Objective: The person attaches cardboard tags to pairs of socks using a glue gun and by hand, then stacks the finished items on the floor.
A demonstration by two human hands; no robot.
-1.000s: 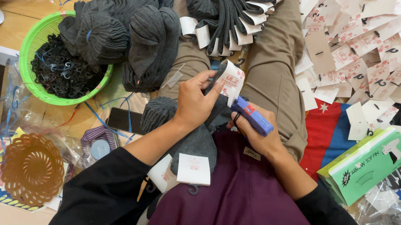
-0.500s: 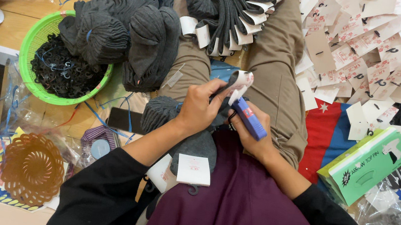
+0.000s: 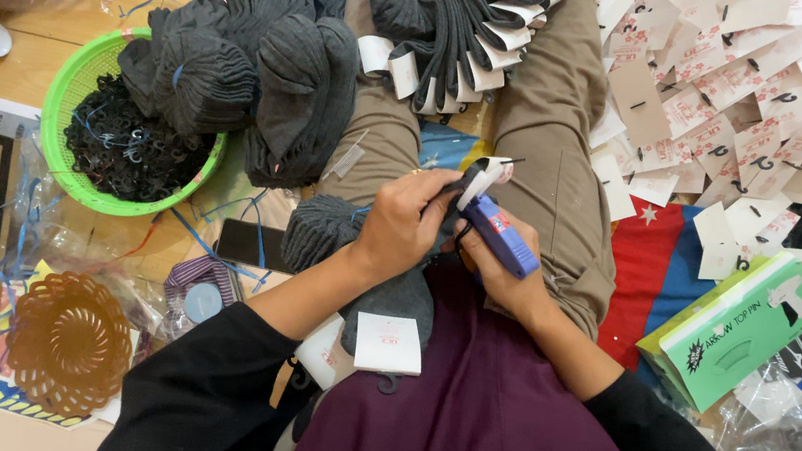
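Left hand [image 3: 406, 224]: at frame centre I see its grip clenched on a dark grey sock [image 3: 394, 290] and the folded white paper tag [image 3: 483, 176] at the sock's top.
Right hand [image 3: 506, 273]: just right of the left, grasping a blue tagging gun [image 3: 499, 233], its tip touching the tag.
Sock: lies over my lap, a second white card at its lower end.
Upper left: green basket [image 3: 69, 92] of black hooks, grey sock bundles [image 3: 260, 48] resting on its rim.
Upper right: loose tags [image 3: 739, 83] scattered on the floor.
Right edge: green box [image 3: 725, 338].
Lower left: brown basket [image 3: 71, 341].
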